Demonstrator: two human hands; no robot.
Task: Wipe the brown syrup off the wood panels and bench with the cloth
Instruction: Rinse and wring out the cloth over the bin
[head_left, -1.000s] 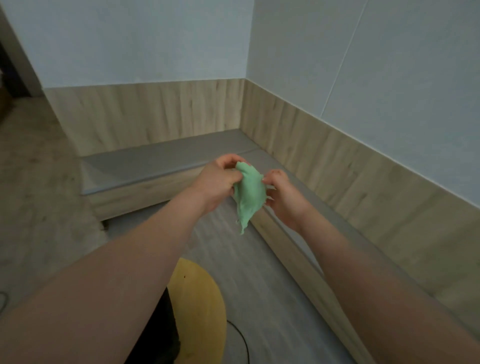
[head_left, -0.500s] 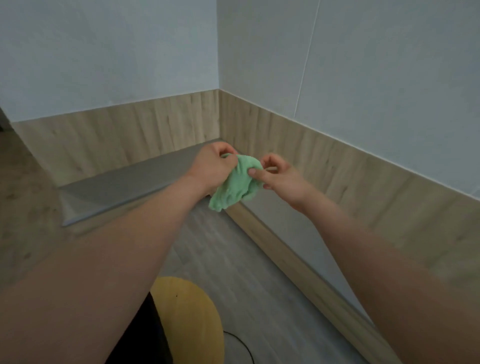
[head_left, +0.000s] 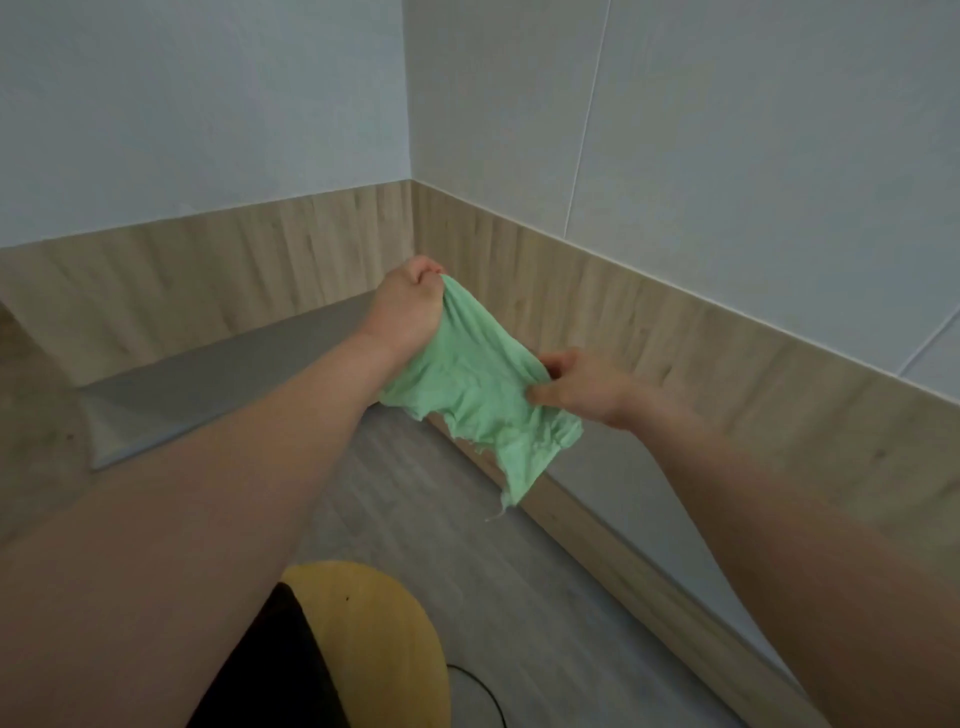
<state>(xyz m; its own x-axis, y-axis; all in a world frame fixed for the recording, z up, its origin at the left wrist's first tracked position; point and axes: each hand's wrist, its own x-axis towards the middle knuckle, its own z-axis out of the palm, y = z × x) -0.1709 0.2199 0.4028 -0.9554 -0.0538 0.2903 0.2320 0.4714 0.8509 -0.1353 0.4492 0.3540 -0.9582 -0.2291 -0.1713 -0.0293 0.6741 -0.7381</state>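
A light green cloth (head_left: 478, 384) with frayed edges is stretched out in the air between both hands. My left hand (head_left: 408, 306) grips its upper corner in a fist. My right hand (head_left: 582, 387) pinches its right edge lower down. Behind them a grey bench (head_left: 208, 379) runs along both walls into the corner, backed by light wood panels (head_left: 649, 322). No brown syrup shows on the panels or bench from here.
A round yellow stool seat (head_left: 374, 639) sits low in the middle, with a dark garment on its left side. A thin black cable (head_left: 488, 691) curls on the grey floor beside it. White walls rise above the panels.
The hands have drawn apart and the bunched cloth is now spread open between them. The left hand rose, the right hand moved right and down. The view tilted up toward the corner.
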